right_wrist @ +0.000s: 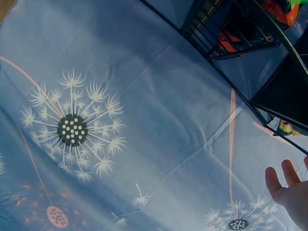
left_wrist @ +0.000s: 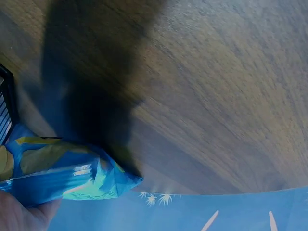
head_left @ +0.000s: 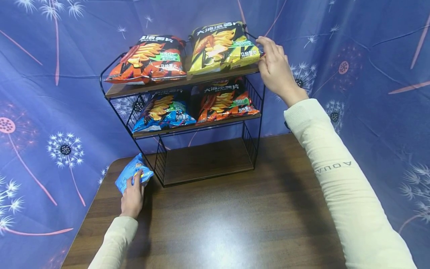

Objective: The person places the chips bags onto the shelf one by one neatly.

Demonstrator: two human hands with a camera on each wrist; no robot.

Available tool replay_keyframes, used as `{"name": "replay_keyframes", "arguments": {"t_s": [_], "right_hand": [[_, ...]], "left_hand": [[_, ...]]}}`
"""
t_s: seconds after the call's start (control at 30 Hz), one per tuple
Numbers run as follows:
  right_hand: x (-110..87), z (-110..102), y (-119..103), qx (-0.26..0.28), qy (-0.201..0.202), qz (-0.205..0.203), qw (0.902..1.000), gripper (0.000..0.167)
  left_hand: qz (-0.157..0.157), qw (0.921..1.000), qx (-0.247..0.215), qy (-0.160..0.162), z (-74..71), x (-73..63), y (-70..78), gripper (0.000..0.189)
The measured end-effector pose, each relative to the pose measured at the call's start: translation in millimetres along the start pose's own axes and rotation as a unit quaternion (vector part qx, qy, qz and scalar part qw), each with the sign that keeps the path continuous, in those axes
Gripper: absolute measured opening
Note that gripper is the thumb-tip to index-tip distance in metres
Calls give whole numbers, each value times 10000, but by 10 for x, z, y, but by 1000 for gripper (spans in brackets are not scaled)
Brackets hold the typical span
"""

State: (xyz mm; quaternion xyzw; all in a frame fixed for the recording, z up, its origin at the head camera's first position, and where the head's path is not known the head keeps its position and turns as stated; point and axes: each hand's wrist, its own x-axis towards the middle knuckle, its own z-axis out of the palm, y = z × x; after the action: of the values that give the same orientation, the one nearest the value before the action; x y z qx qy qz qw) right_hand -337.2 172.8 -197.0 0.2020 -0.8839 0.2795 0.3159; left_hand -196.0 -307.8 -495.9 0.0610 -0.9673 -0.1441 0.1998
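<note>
At the table's back left corner, my left hand (head_left: 132, 198) grips a small blue snack bag (head_left: 131, 172). In the left wrist view this bag (left_wrist: 72, 175) is crinkled, with part of the hand (left_wrist: 24, 214) below it. My right hand (head_left: 276, 67) is raised at the right end of the rack's top shelf, beside a yellow chip bag (head_left: 223, 48). Its fingers look extended in the right wrist view; whether they touch the bag or rail is unclear. A red-orange chip bag (head_left: 151, 58) leans to the left of the yellow one.
The black wire rack (head_left: 117, 108) has wooden shelves and stands on a brown table (head_left: 215, 216). Its middle shelf holds a blue chip bag (head_left: 168, 110) and another red-orange bag (head_left: 226, 101). Below is a bottom board (head_left: 206, 158). A blue dandelion-print curtain (head_left: 339, 74) hangs close behind.
</note>
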Motion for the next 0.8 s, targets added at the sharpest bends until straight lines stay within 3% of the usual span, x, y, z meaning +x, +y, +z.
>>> {"name": "replay_keyframes", "arguments": {"t_s": [0.23, 0.57, 0.8], "right_hand": [[-1, -1, -5, 20, 22, -8, 10000, 47], [2, -2, -12, -2, -11, 26, 10000, 47], [-2, -6, -9, -7, -7, 36, 10000, 47]], "left_hand": [[90, 9996, -112, 227, -3, -4, 17, 51], [-234, 9966, -465, 645, -9, -1, 39, 46], [-376, 9894, -902, 1078, -16, 15, 68, 42]]}}
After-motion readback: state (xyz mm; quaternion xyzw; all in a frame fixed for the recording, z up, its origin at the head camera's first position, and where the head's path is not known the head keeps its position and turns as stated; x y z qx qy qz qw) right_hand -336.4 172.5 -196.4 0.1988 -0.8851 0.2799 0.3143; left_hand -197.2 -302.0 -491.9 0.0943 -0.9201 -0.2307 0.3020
